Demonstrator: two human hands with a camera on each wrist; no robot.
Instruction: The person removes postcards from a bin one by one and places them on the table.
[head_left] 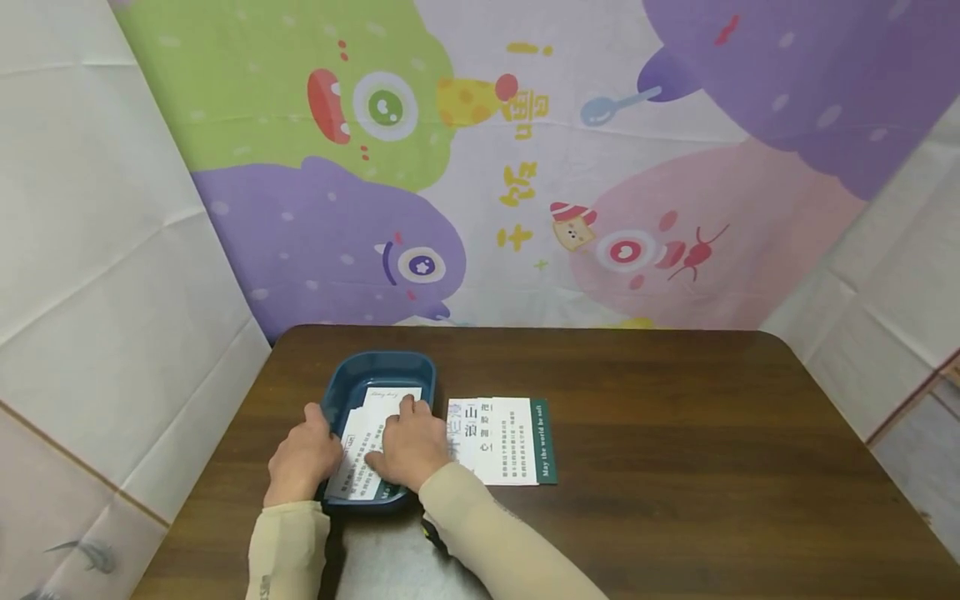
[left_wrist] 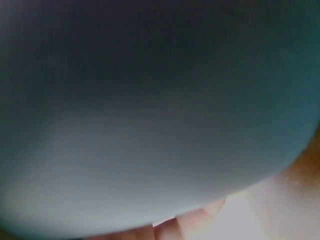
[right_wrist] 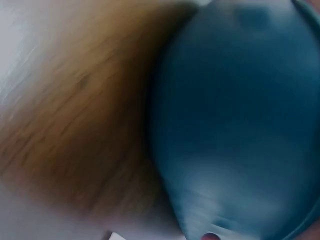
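A dark blue tray (head_left: 378,367) stands on the left part of the table with several white printed cards (head_left: 393,397) in it, some lying askew. My left hand (head_left: 303,454) grips the tray's left rim, and in the left wrist view its fingers (left_wrist: 197,220) show below the blurred tray wall (left_wrist: 150,165). Over the cards lies my right hand (head_left: 411,442), fingers and thumb spread and resting on them; its palm hides part of the tray's right side. The right wrist view is filled mostly by the tray's blue wall (right_wrist: 235,115), with a fingertip (right_wrist: 210,236) at the bottom.
Just right of the tray, more cards (head_left: 498,442) with printed text and a green edge strip lie overlapping on the brown wooden table (head_left: 675,450). A cartoon-printed cloth (head_left: 517,292) hangs behind the table, with white panels at both sides.
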